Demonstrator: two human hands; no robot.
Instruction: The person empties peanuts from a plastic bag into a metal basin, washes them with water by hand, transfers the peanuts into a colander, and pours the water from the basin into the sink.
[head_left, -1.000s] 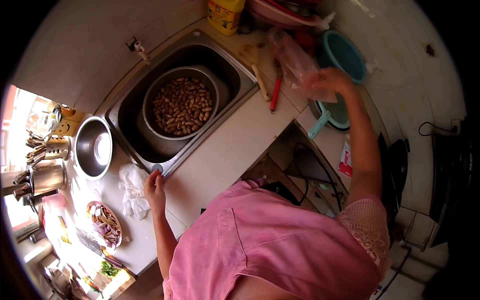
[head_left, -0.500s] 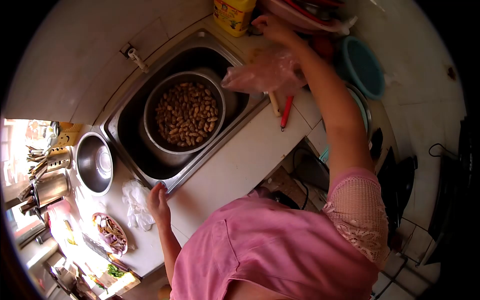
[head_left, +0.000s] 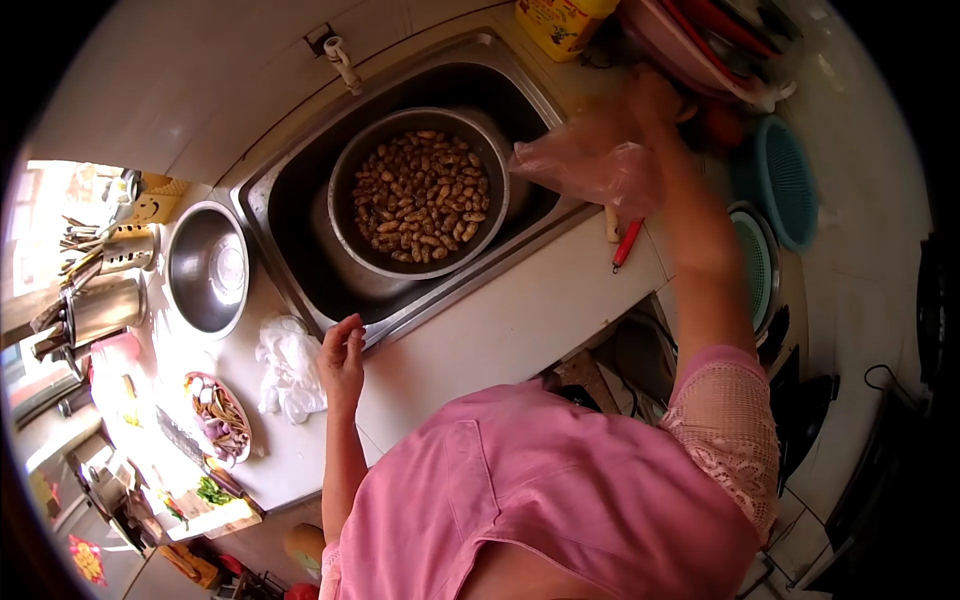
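Observation:
My left hand [head_left: 343, 365] is just off the front left corner of the steel sink [head_left: 400, 330], its fingers loosely bent and apart, with nothing seen in them. In the sink sits a round metal basin [head_left: 338, 215] full of peanuts in their shells [head_left: 425, 195]. My right hand [head_left: 655, 100] reaches over the counter beyond the sink's right end, near a yellow jug [head_left: 560, 25]. Motion blurs its fingers, so any hold is unclear. A thin clear plastic bag [head_left: 590, 165] lies beside my right forearm, partly over the sink's rim.
A red-handled tool [head_left: 627, 246] lies beside a wooden handle [head_left: 612, 224]. Teal baskets [head_left: 785, 185] and pink basins [head_left: 675, 45] stand at right. Leftward are a steel bowl [head_left: 207, 270], a crumpled white bag [head_left: 292, 370], a plate of food pieces [head_left: 218, 420] and utensil holders [head_left: 125, 245].
The view has shifted, so the sink and counter appear further right. My right hand has drawn back slightly from beside the yellow jug. My left hand stays near the sink corner.

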